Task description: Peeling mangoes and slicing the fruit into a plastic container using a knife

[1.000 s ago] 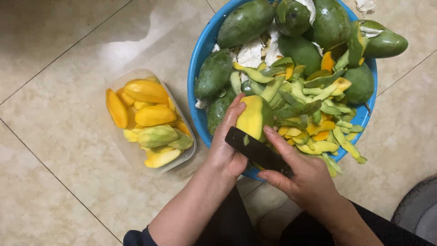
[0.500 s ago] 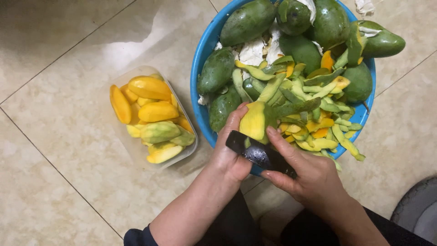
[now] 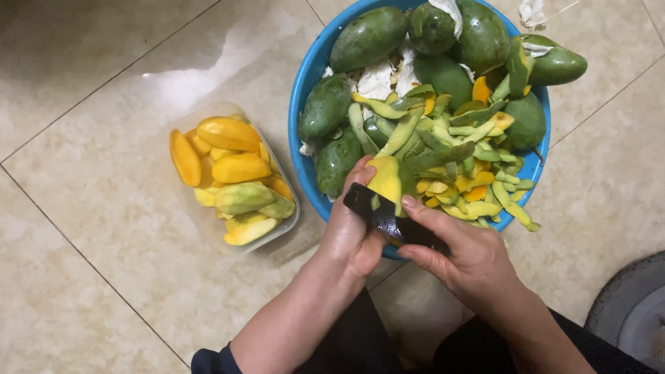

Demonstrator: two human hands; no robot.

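Note:
My left hand [image 3: 351, 232] grips a partly peeled mango [image 3: 386, 179], yellow flesh showing with green skin on its right side, over the near rim of a blue basin [image 3: 300, 90]. My right hand [image 3: 465, 257] holds a knife with a dark blade [image 3: 377, 213] laid against the mango's near side, the thumb resting on the fruit. The basin holds several whole green mangoes [image 3: 367, 38] and a heap of green and yellow peel strips [image 3: 457, 152].
A clear plastic tub [image 3: 208, 228] of peeled yellow mango pieces [image 3: 235, 168] sits on the beige tiled floor left of the basin. A dark round object [image 3: 634, 318] shows at the lower right corner. White paper scraps [image 3: 377, 79] lie among the mangoes.
A strip of green skin has come further off the mango, exposing more yellow flesh. Both hands and the knife have shifted slightly left and up in view.

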